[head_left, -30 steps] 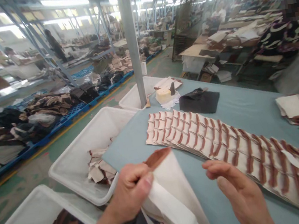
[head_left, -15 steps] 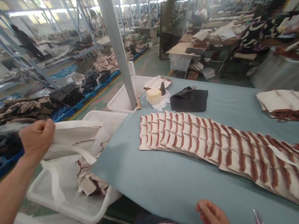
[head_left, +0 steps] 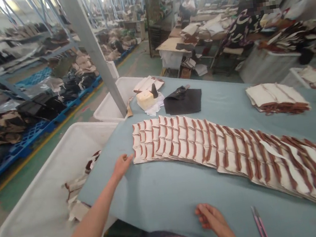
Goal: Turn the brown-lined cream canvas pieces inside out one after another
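Rows of overlapping cream pieces with red-brown edges lie fanned across the blue-green table. At their left end is my left hand, its fingertips at the edge of the nearest pieces; whether they pinch anything is too small to tell. My right hand is over the table near its front edge, fingers curled in, with nothing visible in them. Pink-handled thread snips rest to the right of it.
Left of the table stands a white bin with some cloth pieces inside. A grey post rises behind it. Toward the back are a black cloth, a yellow block and another stack. A person sits beyond.
My left hand has moved right from over the bin to the rows, and the white cloth it held is gone from it. The view has shifted; my right hand remains near the front edge.
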Tool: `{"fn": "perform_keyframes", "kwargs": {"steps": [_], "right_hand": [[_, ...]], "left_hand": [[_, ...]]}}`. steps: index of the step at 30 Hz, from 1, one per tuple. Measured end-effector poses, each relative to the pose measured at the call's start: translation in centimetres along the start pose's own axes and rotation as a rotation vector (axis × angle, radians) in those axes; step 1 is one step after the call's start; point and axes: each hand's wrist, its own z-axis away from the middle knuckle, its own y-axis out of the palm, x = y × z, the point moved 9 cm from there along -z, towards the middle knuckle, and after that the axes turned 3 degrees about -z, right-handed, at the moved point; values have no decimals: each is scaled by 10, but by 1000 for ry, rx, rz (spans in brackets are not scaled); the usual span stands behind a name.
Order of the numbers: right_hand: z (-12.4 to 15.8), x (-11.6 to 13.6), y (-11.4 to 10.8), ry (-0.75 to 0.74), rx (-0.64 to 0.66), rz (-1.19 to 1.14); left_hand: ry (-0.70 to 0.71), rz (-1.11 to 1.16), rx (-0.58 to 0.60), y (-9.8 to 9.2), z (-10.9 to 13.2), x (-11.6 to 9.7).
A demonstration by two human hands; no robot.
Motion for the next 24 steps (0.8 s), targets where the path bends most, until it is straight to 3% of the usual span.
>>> {"fn": "perform_keyframes", "kwargs": {"steps": [3, 6, 8, 10, 15, 18, 21, 22, 24], "right_hand": [[-18, 22, 9, 10, 40, -38], [-40, 52, 20, 12, 90, -79], [-57, 75, 26, 6, 110, -107], [-74, 98, 31, -4, 131, -127], [-96, 138, 34, 34, 144, -1], [-66, 149, 48, 25, 209, 173], [4, 160, 77, -159, 292, 267], [33, 165, 91, -265, 333, 298], [94, 182, 123, -691, 389, 496]], "left_hand": [[-100, 125, 108, 65, 1, 4], [-151, 237, 139, 86, 1, 4], [-155, 296, 139, 81, 4, 4], [-147, 345, 130, 64, 13, 4], [-122, 468, 86, -7, 67, -2], [-134, 571, 118, -35, 113, -12], [-147, 686, 98, -37, 149, -23], [-152, 724, 84, -31, 158, -28], [-167, 788, 72, -12, 173, -37]]}}
